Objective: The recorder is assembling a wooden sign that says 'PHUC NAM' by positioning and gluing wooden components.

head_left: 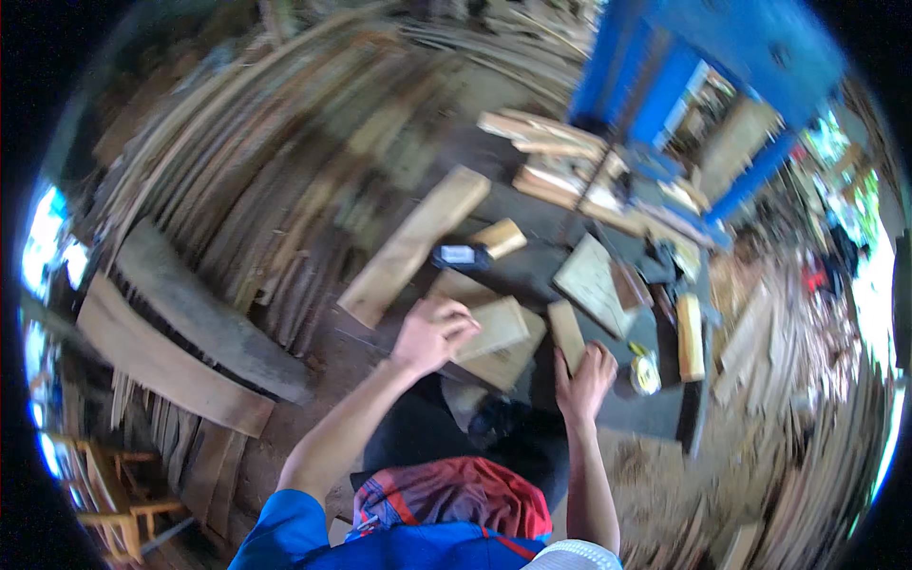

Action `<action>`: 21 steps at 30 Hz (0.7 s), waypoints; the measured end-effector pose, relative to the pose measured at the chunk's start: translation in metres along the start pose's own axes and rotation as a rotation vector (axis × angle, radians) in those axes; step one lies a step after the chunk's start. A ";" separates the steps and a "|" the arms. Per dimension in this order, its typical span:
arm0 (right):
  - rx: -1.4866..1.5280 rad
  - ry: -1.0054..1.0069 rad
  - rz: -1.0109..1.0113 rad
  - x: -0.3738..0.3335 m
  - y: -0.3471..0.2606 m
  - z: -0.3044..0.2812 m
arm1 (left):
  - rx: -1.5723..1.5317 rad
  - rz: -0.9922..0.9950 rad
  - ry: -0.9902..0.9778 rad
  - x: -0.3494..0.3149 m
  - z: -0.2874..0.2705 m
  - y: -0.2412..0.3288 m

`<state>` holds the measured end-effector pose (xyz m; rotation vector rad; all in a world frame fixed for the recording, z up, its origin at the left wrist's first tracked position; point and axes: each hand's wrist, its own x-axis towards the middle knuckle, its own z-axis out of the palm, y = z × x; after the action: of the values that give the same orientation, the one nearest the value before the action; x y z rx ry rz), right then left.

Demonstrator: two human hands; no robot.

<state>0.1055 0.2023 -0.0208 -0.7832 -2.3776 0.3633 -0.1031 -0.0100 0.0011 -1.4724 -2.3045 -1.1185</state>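
Note:
My left hand [432,334] is closed, its bent fingers at the left end of a short pale wooden block [501,329]. Under that block lies a wider flat board [518,359], partly hidden by it. A narrow wooden block [566,332] stands up out of my right hand [585,382], with the thumb on one side and the fingers on the other. Right of this hand sits a yellow and white tape measure [645,372]. Motion blur softens the fingertips of both hands.
On the dark worktable [627,418] lie a long plank [415,247], a black box-like object [460,256], a small block [501,237] and a square board [597,283]. A blue metal frame [779,47] rises at the far right. Stacked timber [237,190] fills the left.

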 end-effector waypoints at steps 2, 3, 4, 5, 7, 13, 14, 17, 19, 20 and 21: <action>-0.020 -0.029 0.042 -0.005 0.004 -0.001 | 0.050 0.040 -0.057 0.001 0.002 -0.001; 0.012 -0.011 0.044 -0.006 0.005 0.000 | 0.085 0.063 -0.041 0.002 -0.001 0.000; 0.015 0.001 0.051 -0.007 0.003 0.001 | 0.096 0.049 -0.061 0.002 -0.004 0.002; 0.028 0.002 0.025 -0.007 0.001 0.003 | 0.102 0.036 -0.083 0.002 -0.009 0.002; 0.048 -0.005 0.016 -0.006 -0.001 0.006 | 0.132 0.021 -0.107 0.005 -0.017 0.000; 0.047 0.031 -0.015 -0.002 0.000 0.010 | 0.110 -0.069 -0.144 0.005 -0.023 0.003; 0.047 0.027 -0.005 -0.001 0.000 0.009 | 0.100 -0.103 -0.135 0.003 -0.023 0.004; 0.064 0.032 0.008 -0.001 0.002 0.008 | 0.034 -0.129 -0.136 -0.002 -0.021 0.005; 0.078 0.041 0.012 -0.001 0.004 0.008 | 0.040 -0.094 -0.092 -0.002 -0.020 0.006; 0.074 0.032 0.017 -0.001 0.007 0.009 | 0.042 -0.062 -0.052 -0.002 -0.019 0.007; 0.069 0.023 0.023 -0.002 0.009 0.010 | 0.043 -0.056 -0.049 -0.002 -0.018 0.009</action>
<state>0.1044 0.2075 -0.0331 -0.7792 -2.3232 0.4415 -0.0983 -0.0215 0.0169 -1.4447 -2.4013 -1.0507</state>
